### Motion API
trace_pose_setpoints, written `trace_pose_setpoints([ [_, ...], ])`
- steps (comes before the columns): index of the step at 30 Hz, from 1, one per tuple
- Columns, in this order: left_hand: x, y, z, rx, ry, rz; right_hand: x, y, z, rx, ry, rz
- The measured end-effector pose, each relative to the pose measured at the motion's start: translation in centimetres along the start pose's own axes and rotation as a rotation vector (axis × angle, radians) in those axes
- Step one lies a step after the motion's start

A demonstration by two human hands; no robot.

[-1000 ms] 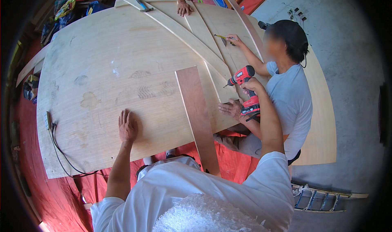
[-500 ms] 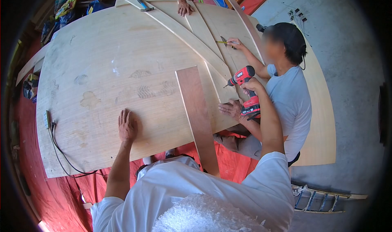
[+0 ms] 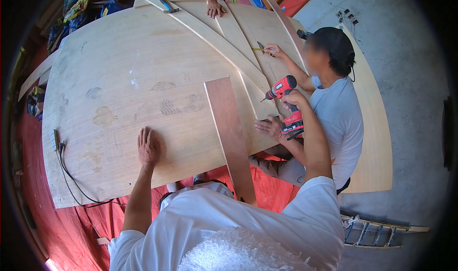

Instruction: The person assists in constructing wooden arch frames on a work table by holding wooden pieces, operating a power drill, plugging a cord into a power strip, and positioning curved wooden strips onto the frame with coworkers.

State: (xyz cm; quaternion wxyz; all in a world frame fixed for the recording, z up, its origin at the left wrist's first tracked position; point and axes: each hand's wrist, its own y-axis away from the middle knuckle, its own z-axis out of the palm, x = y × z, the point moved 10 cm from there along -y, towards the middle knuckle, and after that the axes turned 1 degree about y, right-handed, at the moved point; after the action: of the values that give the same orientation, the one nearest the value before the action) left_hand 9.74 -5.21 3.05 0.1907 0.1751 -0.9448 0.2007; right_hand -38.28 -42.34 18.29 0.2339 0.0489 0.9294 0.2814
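I see the right hand (image 3: 294, 99) wrapped round the grip of a red drill (image 3: 281, 87), held above the large board (image 3: 129, 56) close to the right end of its near edge. The drill's bit points left and down toward a short wooden strip (image 3: 250, 93); I cannot tell whether its tip touches the wood. The trigger finger is hard for me to make out.

The left hand (image 3: 149, 148) is free, holding nothing: it lies palm down on the large board, inward from the near edge, its fingers close together and pointing to the far edge.

Between the two hands, a reddish plank (image 3: 231, 137) lies across the near edge, one end on the large board and the other hanging past it.

Beside the drill I see a co-worker's hand (image 3: 271, 127) resting at the near end of the short strip. The same person's other hand (image 3: 273, 50) reaches farther in, beside a small yellow item (image 3: 259, 49) I cannot identify. At the far edge, another person's hand (image 3: 214, 9) presses down on a wide strip (image 3: 234, 32).

A long strip (image 3: 210, 44) slants from the far edge toward the short one, with a hammer (image 3: 167, 5) lying at its far end. On the left edge, toward the near left corner, sits a power strip (image 3: 55, 140); its black cables (image 3: 71, 178) run over the near edge.
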Motion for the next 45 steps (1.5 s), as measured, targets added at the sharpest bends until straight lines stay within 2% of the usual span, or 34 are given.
trace_pose_setpoints([
  [45, -0.2, 0.0, 0.4, -0.012, -0.012, -0.004, -0.1, -0.6, -0.2, 0.004, 0.054, -0.018],
])
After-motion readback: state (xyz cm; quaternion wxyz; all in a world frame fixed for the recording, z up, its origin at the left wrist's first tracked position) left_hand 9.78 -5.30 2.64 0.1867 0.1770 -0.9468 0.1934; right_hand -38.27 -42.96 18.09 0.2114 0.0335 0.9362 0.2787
